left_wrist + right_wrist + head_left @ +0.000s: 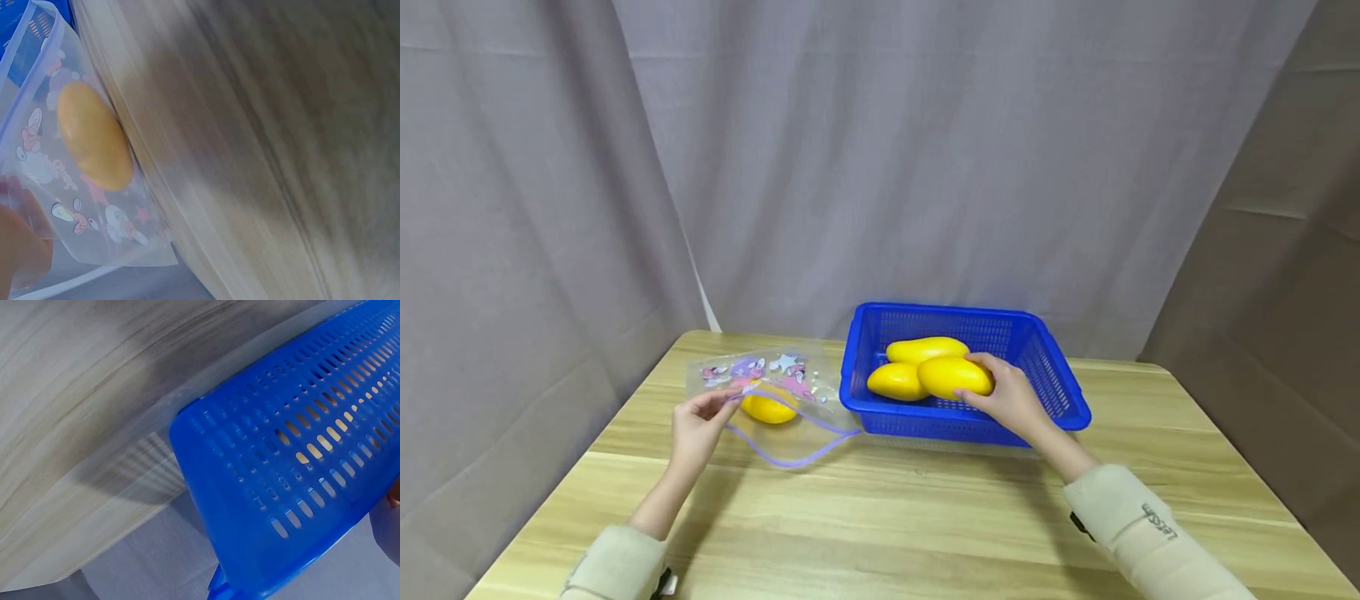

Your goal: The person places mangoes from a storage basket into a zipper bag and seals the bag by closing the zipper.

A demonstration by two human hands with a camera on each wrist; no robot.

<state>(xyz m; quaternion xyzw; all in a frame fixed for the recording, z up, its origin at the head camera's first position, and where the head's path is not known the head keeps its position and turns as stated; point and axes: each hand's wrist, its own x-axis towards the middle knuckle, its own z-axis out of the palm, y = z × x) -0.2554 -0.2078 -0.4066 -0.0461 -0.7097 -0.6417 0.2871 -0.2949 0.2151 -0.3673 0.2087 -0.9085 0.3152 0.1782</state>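
Note:
My left hand (696,425) pinches the edge of a clear zip bag (808,446) with a purple seal and pink cartoon prints, its mouth spread apart. One yellow mango (94,134) lies inside that bag. Over the blue basket (947,425), my right hand (1011,396) grips another mango (955,377) between thumb and fingers. Two more mangoes, one at the back (925,348) and one at the left (895,382), lie in the basket. In the right wrist view the basket wall (281,456) hides the held mango, and only a sliver of the hand shows at the right edge.
Everything stands on a light wooden table (880,525). The basket is right of the bag, close to its open end. Grey curtains (925,167) hang behind the table and along its sides.

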